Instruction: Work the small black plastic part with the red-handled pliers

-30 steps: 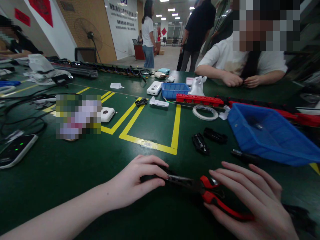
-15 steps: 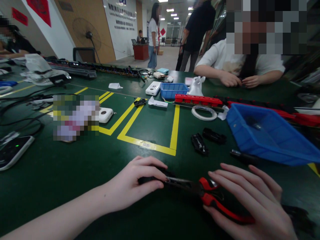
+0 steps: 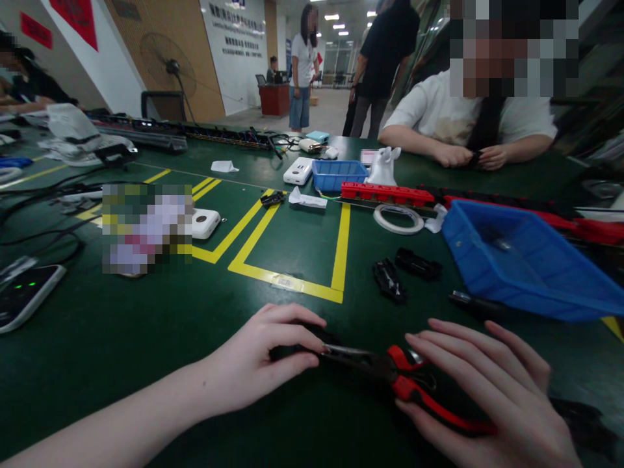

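At the near edge of the green table [image 3: 146,325], my left hand [image 3: 258,361] is closed on a small black part [image 3: 292,351], pinching it between thumb and fingers. The jaws of red-handled pliers [image 3: 390,374] reach into that part. My right hand [image 3: 492,390] wraps over the pliers' red handles, fingers curled over them. Two black plastic pieces [image 3: 407,273] lie just beyond the hands, and a black pen-like piece [image 3: 470,303] sits by the big blue bin [image 3: 526,266].
A roll of tape [image 3: 398,219], a long red strip [image 3: 387,193], a small blue tray [image 3: 338,174] and white devices [image 3: 205,223] lie farther out among yellow floor-tape lines. A person in white sits across the table, hands together [image 3: 468,156]. Cables and a tablet [image 3: 24,292] are at left.
Both hands and the pliers stay almost still. The view has drifted slightly, and a person standing in the background has shifted.
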A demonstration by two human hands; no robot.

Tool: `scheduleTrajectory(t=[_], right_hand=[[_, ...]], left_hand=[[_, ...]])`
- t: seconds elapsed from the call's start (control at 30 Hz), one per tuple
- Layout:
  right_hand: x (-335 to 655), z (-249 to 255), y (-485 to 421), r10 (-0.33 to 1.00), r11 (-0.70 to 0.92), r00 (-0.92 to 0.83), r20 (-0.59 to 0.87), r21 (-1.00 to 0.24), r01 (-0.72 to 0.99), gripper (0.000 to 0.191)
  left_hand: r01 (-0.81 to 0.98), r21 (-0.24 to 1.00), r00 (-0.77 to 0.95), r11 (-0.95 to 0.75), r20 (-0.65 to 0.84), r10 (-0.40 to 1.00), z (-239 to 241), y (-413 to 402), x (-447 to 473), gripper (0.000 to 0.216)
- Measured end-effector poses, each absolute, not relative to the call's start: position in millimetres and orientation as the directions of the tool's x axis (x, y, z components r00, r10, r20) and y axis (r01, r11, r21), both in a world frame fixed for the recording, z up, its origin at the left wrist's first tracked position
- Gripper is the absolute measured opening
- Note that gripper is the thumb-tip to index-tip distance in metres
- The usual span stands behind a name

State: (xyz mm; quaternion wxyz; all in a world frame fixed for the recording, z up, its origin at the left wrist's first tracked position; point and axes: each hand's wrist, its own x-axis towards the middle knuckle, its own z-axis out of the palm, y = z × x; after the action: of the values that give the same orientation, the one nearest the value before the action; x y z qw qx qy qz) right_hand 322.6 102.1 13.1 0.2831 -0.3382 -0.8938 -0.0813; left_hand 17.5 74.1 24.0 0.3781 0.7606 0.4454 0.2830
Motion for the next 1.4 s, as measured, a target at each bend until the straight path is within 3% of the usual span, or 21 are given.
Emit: scheduleTrajectory(t=[1.07, 1.4], right_hand=[[321.2, 14.7, 102.5, 0.499, 0.793, -0.649, 0.574, 0.0, 0.61, 0.041], [317.7, 17.1, 101.9, 0.498, 0.779, -0.61, 0.616, -0.009, 0.626, 0.037]], left_hand=[[0.378, 0.886, 0.442, -0.269, 0.082, 0.893, 26.3, 72.5, 19.0, 0.027], [0.382, 0.877, 0.449, -0.291, 0.099, 0.888, 26.2, 72.2, 18.5, 0.019]])
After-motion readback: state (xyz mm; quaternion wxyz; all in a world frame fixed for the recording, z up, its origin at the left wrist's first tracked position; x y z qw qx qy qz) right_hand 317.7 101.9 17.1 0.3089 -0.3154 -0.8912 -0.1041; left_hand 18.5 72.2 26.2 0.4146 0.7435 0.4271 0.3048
